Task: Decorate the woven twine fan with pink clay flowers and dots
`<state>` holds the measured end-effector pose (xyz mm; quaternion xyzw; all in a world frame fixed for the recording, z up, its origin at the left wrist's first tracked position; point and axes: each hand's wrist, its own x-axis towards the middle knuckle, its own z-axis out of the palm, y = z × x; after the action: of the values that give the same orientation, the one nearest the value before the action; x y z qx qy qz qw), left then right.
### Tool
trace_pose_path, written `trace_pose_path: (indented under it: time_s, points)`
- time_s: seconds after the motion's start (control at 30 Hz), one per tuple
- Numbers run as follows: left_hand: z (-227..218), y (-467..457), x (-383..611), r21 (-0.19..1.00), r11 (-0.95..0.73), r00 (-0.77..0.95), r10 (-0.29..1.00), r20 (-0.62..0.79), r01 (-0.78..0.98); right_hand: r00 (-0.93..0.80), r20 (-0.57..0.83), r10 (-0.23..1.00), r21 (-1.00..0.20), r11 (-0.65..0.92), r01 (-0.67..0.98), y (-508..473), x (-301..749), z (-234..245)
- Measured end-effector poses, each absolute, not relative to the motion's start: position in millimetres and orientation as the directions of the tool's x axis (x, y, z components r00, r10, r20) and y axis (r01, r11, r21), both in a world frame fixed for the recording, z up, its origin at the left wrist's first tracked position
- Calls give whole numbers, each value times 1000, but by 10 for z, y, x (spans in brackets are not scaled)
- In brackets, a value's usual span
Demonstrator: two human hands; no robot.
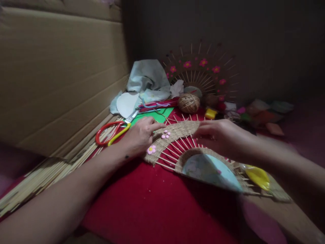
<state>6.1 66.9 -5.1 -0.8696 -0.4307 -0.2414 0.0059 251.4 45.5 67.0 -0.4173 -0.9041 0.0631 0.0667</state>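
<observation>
Cardboard [63, 74] stands along the left side. Red cloth [147, 200] under the work, running to the near edge.

Fan [181, 130] lies mid-scene on the red cloth, beneath both hands: woven straw band, pale spokes, small woven arc round a light-blue panel [210, 171] at the near side. Right end of the fan runs out under the right forearm.

Second fan [195, 67] upright at the back, dim, a row of pink flowers along its band.

Bundle of sticks [43, 183] at left, slanting away beside the cardboard.

Right hand [218, 137]: over the right part of the band, fingers reaching left, somewhat blurred; whether they pinch the weave, cannot tell.

Left hand [142, 134]: at the band's left part, forefinger stretched toward the upper flower, other fingers curled under; whether they grip the edge, cannot tell.

Grey cloth [149, 76] heaped behind. Scissors [119, 135], one red handle, one yellow, just left of the left hand. Green sheet [162, 116] beyond that hand. Twine ball [189, 103] behind the fan.

Yellow packet [257, 177] near the right forearm. Yellow block [210, 114] beyond the right hand.

Smallest: two pink flowers on the band, lower flower [151, 149] yellow-centred, upper flower [166, 134] near the forefinger.
</observation>
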Motion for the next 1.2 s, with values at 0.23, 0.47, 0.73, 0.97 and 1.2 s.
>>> trace_pose_path:
  time_s: [0.23,0.47,0.73,0.97,1.2]
  points:
    - [-115,713,73,199,-640,588,764,266,742,-474,-196,858,-104,463,880,-28,2875,707]
    - [-108,692,65,176,-663,620,745,244,728,-560,-63,826,-170,544,821,-127,2990,327]
    - [-97,698,70,221,-671,598,736,318,708,-583,-13,813,-188,570,800,-122,3028,170]
    - [-59,660,78,206,-602,512,780,361,772,-563,105,819,-207,572,794,2,2912,363]
    - [-17,663,42,192,-527,415,805,424,828,-510,188,839,-462,534,708,491,2195,459]
